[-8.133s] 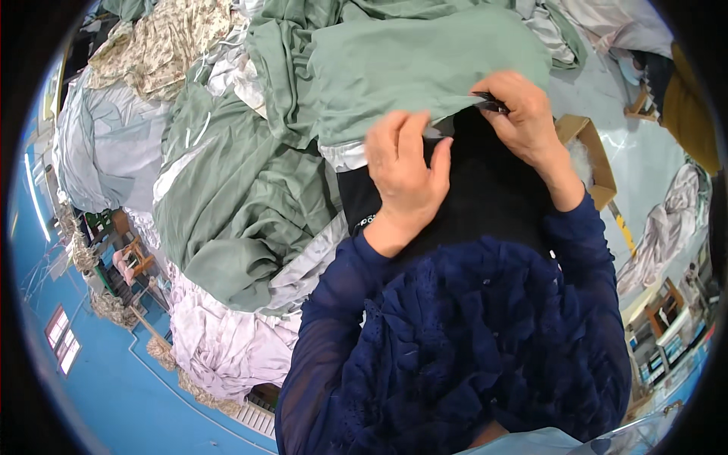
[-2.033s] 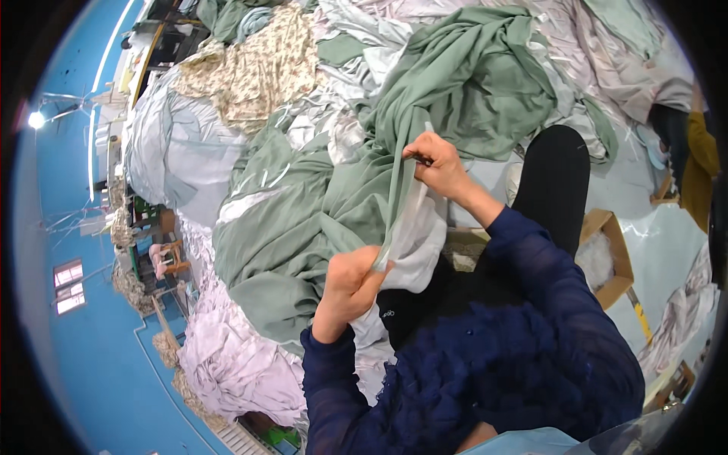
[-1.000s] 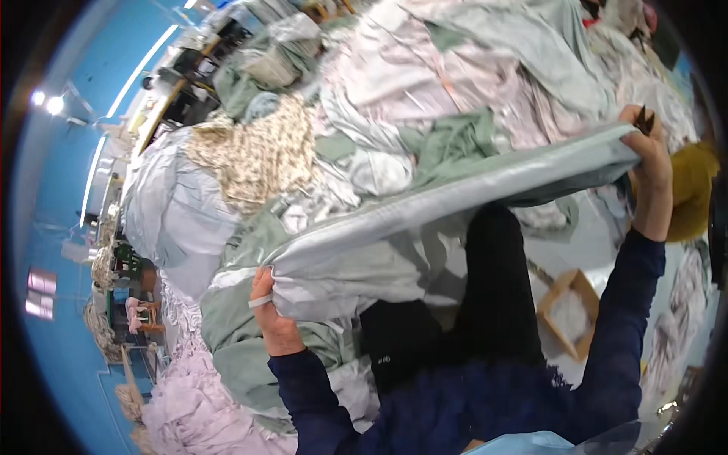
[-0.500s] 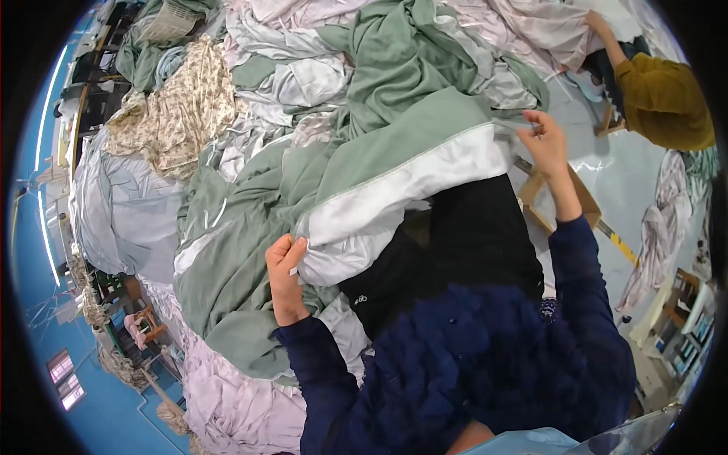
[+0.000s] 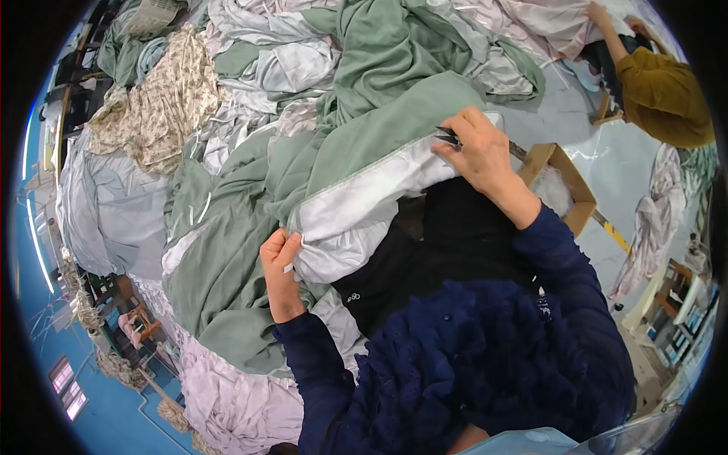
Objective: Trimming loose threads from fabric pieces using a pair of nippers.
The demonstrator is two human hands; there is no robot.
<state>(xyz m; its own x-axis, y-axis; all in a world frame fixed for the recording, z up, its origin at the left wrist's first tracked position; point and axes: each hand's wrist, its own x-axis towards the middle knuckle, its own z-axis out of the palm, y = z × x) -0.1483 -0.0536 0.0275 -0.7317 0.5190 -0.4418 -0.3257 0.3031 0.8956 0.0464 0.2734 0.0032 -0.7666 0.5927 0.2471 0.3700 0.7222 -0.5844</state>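
Observation:
A green cloth (image 5: 394,117) with a white border (image 5: 356,186) lies across my lap. Its stitched seam runs slantwise between my hands. My left hand (image 5: 280,262) is closed, pinching the border's left end between thumb and fingers; a small white strip shows at a finger. My right hand (image 5: 481,152) is closed around small dark thread snips (image 5: 447,136), whose pointed tips lie over the seam near the border's right end. The palm hides the rest of the snips.
Heaped green and white cloth (image 5: 409,53) spreads ahead, with a floral cloth (image 5: 163,102) at left and pale pink cloth (image 5: 235,402) lower left. An open cardboard box (image 5: 572,186) holding whitish scraps stands at right. A person in a mustard top (image 5: 663,95) handles pink cloth at far right.
My right hand has moved left and slightly down, from beyond the border's right end onto the seam, and the dark snips now show in it. My left hand keeps its pinch.

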